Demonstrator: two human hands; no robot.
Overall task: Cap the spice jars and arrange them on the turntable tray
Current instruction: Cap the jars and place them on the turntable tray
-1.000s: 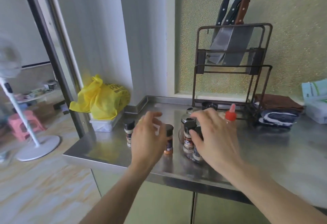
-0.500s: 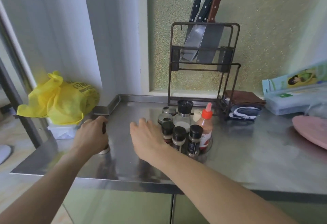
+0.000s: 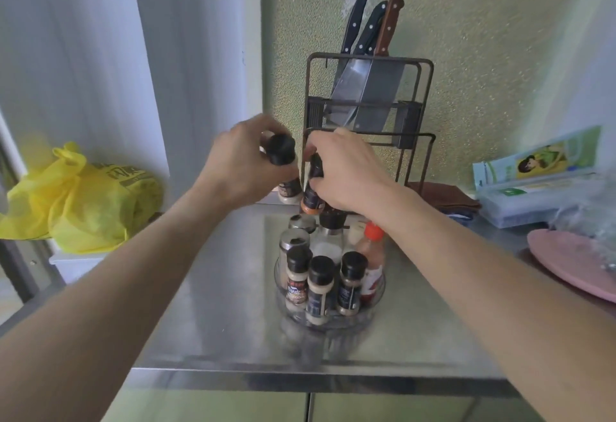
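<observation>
Inside turntable tray (image 3: 378, 291): capped spice jars (image 3: 320, 283)

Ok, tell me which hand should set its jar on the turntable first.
Right, probably. The right hand holds the orange-bottomed jar directly above the back of the turntable tray, lower and closer. The left hand holds its black-capped jar further left, off the tray.

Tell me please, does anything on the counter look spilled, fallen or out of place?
Nothing stands out. The jars on the turntable tray stand upright, and the left hand and right hand each hold a jar above it.
</observation>
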